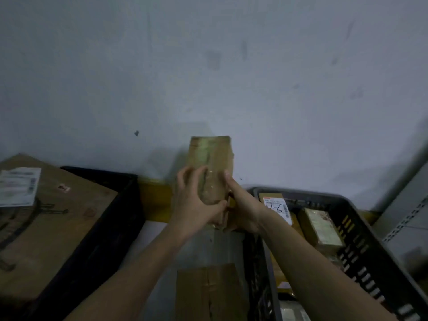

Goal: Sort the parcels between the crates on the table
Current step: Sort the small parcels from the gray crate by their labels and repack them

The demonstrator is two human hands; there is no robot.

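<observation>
So a taped parcel (209, 167) is gripped upright by both hands (196, 205) (243, 209) between the crates (111, 218) (361, 232), probably off the table.

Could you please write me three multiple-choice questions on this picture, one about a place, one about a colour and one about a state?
1. Where is the tall taped parcel?
A. Inside the black crate
B. Held up between the two crates
C. Lying flat in the grey crate

2. What colour is the crate on the person's left side?
A. Black
B. Red
C. White

3. How is the tall taped parcel held?
A. By the left hand alone
B. By nobody
C. By both hands

Answers:
1 B: it stands raised before the wall, between the black crate and the grey crate.
2 A: its wall is black.
3 C: the left hand and the right hand both clasp its lower part.
</observation>
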